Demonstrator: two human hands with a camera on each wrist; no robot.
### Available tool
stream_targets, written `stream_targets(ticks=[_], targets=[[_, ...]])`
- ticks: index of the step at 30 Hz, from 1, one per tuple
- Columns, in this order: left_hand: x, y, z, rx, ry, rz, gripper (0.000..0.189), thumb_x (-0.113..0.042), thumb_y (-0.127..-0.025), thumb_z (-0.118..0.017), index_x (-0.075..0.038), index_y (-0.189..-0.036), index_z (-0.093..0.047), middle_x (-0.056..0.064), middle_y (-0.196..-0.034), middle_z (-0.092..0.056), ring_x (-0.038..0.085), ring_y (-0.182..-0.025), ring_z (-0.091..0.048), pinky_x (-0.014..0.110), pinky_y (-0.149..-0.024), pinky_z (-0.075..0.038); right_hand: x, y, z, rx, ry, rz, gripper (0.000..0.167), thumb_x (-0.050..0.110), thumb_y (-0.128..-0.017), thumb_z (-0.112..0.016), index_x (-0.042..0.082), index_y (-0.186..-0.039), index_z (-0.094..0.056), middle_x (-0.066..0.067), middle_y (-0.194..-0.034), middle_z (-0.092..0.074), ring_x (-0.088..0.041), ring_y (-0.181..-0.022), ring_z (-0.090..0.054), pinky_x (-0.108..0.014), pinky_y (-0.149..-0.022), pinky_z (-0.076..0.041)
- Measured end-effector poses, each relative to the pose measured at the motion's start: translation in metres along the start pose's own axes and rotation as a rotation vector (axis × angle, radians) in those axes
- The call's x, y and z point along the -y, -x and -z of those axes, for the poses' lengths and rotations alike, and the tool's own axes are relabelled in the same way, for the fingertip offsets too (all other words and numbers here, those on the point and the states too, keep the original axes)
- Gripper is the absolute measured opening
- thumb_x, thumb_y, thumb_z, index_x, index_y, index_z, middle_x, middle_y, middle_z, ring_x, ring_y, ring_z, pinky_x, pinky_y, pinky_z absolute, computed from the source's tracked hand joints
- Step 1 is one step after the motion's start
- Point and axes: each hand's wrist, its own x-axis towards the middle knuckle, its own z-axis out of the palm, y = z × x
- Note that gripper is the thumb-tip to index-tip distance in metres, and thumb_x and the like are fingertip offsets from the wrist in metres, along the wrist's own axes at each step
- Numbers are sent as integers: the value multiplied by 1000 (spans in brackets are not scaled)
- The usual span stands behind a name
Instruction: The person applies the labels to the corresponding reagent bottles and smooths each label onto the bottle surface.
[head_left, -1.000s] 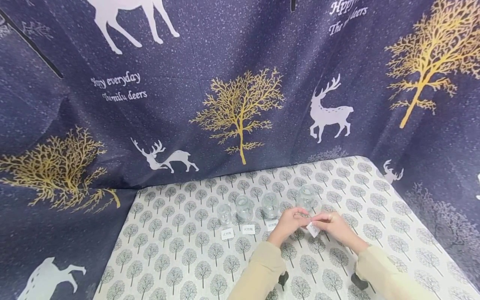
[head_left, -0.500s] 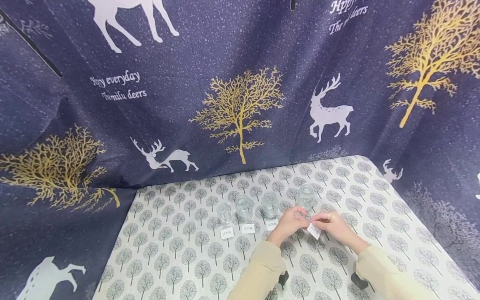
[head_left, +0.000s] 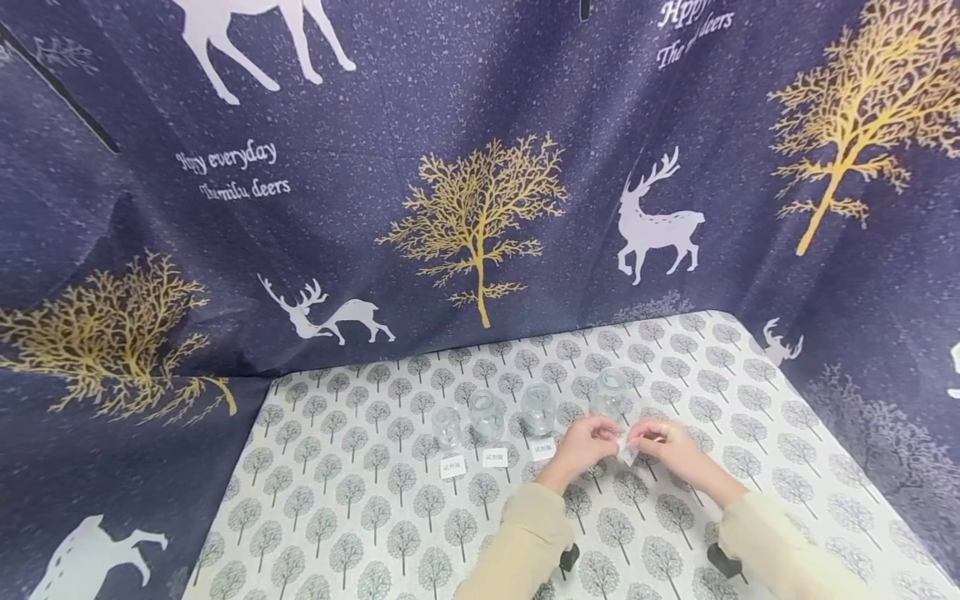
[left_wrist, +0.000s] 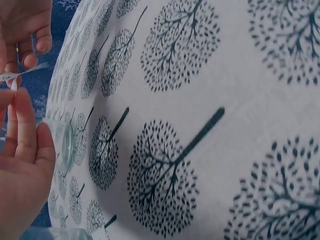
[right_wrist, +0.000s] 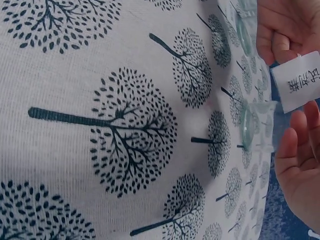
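Glass jars, four; white labels, four, one pinched in the left hand's and right hand's fingers.

The left forearm and right forearm are covered by cream sleeves and angled inward; the left hand and right hand are held close together, nearly fingertip to fingertip; the fingers are bent into pinches.

“试剂瓶” on label, “everyday” on backdrop
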Motion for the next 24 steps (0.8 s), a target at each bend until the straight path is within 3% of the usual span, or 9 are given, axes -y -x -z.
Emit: stream_targets(ticks=[5,11,15,19,24], targets=[[4,-2,-7,-67,-18,-17,33,-1,-68,-59,-18,-96,-67,-10,-77,-59,5,-60,-51,18,-52,-44,-4,1,9,-23,-24,-36,16,18,-85,-57,4,-91,-62,-16,-102,-61,0,-78,-54,-22,-68,-47],[12,-5,-18,-177,52,21,34,-4,-70,-58,-18,-99,-66,-13,-91,-61,5,-51,-45,16,-45,-39,-8,1,18,-71,1,-102,24,23,-87,-53,1,-96,-60,-17,-103,-61,-3,-80,-56,-24,-70,-48],[16,-4,-24,-236,58,39,32,-6,-71,-60,-20,-98,-67,-13,-98,-62,1,-53,-44,14,-46,-39,-7,3,22,-116,20,-133,30,26,-89,-51,-1,-100,-58,-17,-103,-61,4,-80,-53,-17,-71,-46],[18,-4,-28,-292,-28,40,28,-7,-73,-62,-20,-97,-67,-10,-95,-65,1,-72,-55,16,-64,-46,-9,3,24,-135,-3,-114,27,21,-89,-52,-3,-100,-58,-15,-98,-62,7,-79,-54,-16,-72,-47],[18,-5,-29,-348,-234,36,25,-8,-73,-63,-21,-95,-67,-8,-91,-65,8,-88,-59,25,-79,-48,-11,4,24,-117,-54,-107,20,11,-86,-53,-4,-98,-57,-15,-95,-60,0,-77,-56,-24,-68,-51]])
